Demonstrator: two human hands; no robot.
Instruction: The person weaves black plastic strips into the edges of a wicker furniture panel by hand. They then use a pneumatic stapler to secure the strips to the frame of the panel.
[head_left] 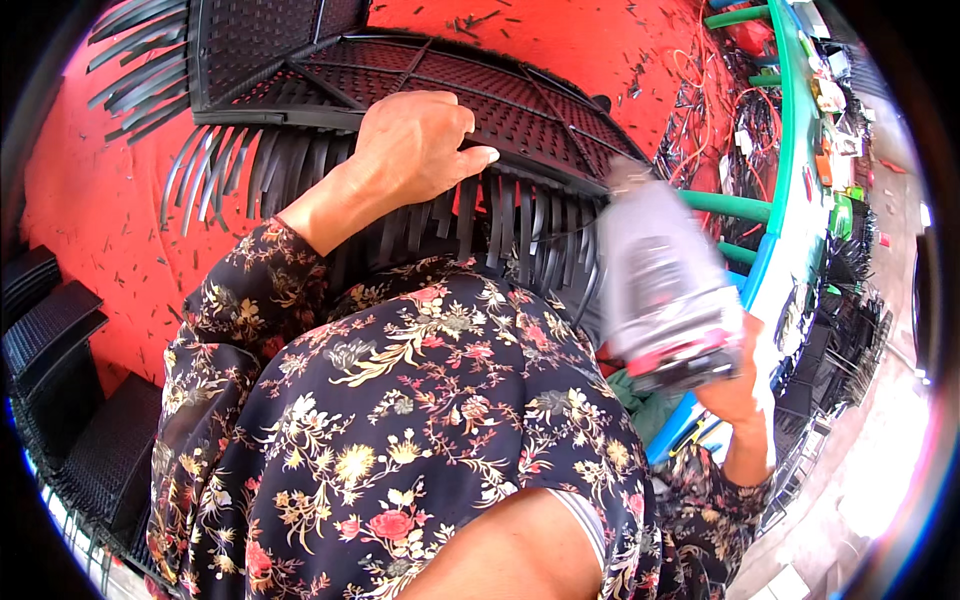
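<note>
A black woven plastic furniture frame (480, 95) lies across the top of the view, with loose flat strips (500, 220) hanging in a fringe from its near edge. My left hand (415, 145) is closed over that near edge, its thumb pointing right along the rim and its fingertips partly hidden. To the right, my right hand (735, 385) grips a grey and red staple gun (665, 280), smeared by motion. The gun's narrow nose points up toward the frame's right end; I cannot tell whether it touches. Most of the right fingers are hidden behind the gun.
Under the frame is a red floor covering (100, 210) scattered with black offcuts. Stacked black woven pieces (60, 340) stand at the left. A green and blue rail (785, 130) runs down the right side, with air hoses (700, 70) and clutter around it.
</note>
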